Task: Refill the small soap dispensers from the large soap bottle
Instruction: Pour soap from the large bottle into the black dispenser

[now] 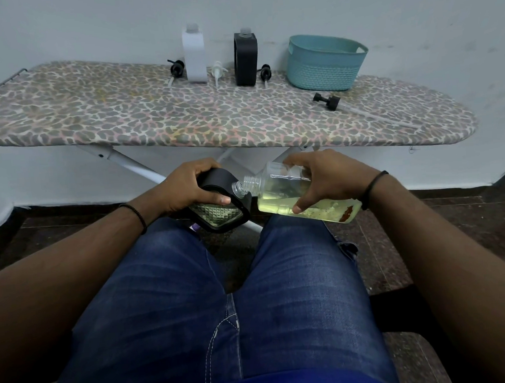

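My right hand (pixel 325 177) grips the large clear soap bottle (pixel 293 197), tipped almost flat with yellow-green liquid inside. Its open neck points left, at the mouth of a small black-framed dispenser (pixel 223 213). My left hand (pixel 189 186) holds that dispenser tilted above my lap, thumb across its glass face. On the ironing board (pixel 150 114) stand a white dispenser (pixel 194 56) and a black dispenser (pixel 245 58), both with open necks. Loose pump heads lie near them: black ones (pixel 177 68) (pixel 265 72) (pixel 327 100) and a white one (pixel 218 71).
A teal plastic basket (pixel 324 62) sits at the board's right end against the wall. The board's white legs (pixel 135 163) cross just beyond my hands. My knees in blue jeans (pixel 223 298) fill the foreground, above a dark floor.
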